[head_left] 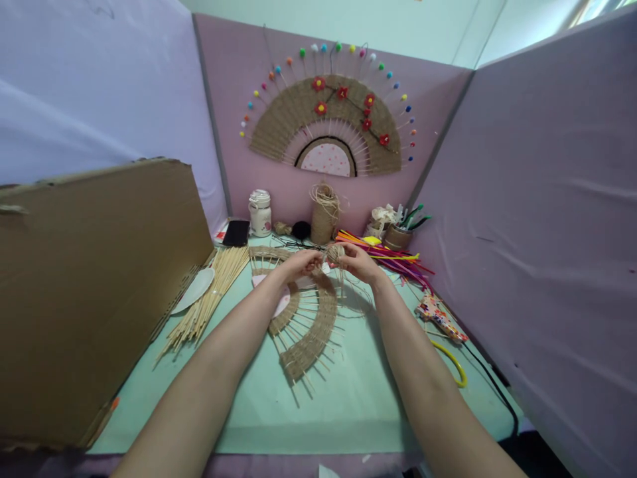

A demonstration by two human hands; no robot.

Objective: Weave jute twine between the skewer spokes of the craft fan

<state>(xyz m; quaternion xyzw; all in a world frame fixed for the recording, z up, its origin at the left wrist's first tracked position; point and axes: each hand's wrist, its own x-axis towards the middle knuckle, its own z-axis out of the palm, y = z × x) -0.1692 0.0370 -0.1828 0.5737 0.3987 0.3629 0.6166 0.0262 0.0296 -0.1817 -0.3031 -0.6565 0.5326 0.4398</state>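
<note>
A half-round fan point(318, 335) of thin sticks woven with brown twine lies on the table under my forearms, its stick ends pointing outward. My right hand point(359, 262) closes its fingers on a small ball of twine point(335, 253) above the far edge of the fan. Loose strands hang from the ball and trail on the cloth. Just left of the ball, my left hand point(304, 263) is closed with curled fingers; what it pinches is too small to make out. Part of the fan's pale spotted centre point(283, 304) is covered by my left wrist.
Bundled sticks point(219, 292) and a cardboard sheet point(99, 292) stand left. Behind are a white jar point(260, 214), a twine spool point(324, 219) and coloured pipe cleaners point(398, 260). A patterned glue gun point(440, 317) with a cord lies right. A finished fan point(288, 123) hangs on the back wall.
</note>
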